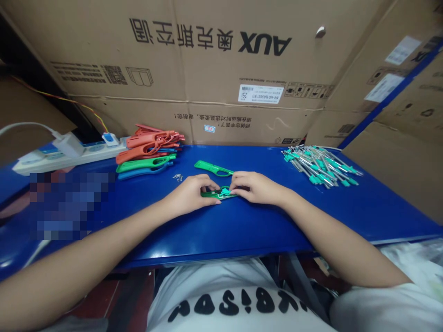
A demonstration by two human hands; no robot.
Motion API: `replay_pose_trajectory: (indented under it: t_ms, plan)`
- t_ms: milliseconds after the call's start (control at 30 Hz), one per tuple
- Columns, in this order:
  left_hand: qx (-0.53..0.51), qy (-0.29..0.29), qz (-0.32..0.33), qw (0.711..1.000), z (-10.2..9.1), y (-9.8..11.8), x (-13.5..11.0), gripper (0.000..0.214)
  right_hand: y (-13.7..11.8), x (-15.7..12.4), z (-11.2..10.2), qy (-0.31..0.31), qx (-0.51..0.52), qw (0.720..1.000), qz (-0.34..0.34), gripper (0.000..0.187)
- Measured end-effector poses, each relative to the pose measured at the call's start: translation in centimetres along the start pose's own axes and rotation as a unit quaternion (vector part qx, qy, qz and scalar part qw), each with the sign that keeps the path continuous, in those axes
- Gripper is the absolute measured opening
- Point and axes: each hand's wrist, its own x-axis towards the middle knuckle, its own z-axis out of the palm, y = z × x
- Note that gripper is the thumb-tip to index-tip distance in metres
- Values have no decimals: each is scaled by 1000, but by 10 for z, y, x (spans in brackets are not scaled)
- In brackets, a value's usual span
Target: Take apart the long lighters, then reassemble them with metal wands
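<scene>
On the blue table (242,221), my left hand (194,192) and my right hand (254,186) meet over a green plastic handle piece (218,193) lying flat. Fingers of both hands are curled and pinch it from either side, with a small teal-and-metal part at its middle. A second green handle piece (213,168) lies just behind the hands. A small metal spring-like bit (178,177) rests left of it.
A stack of orange, green and blue handle pieces (150,150) sits at back left beside a white power strip (65,154). A heap of metal blades with teal ends (320,166) lies at back right. Cardboard boxes (221,69) wall the back and right.
</scene>
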Motion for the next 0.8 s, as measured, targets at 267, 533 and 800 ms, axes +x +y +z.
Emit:
replay_pose_trajectory:
  t_ms: [267,533,800]
  plan:
    - [-33,10,-10,999,1,-1,-1,34,-1,2,8,-3,-27,1000,-10,11]
    - [-19,1,-10,1000,-1,0,0,29,-5,0,7,-7,-80,996,-24,12]
    - [-15,-2,-7,1000,-1,2,0,31,-7,-1,5,-20,-104,994,-40,14]
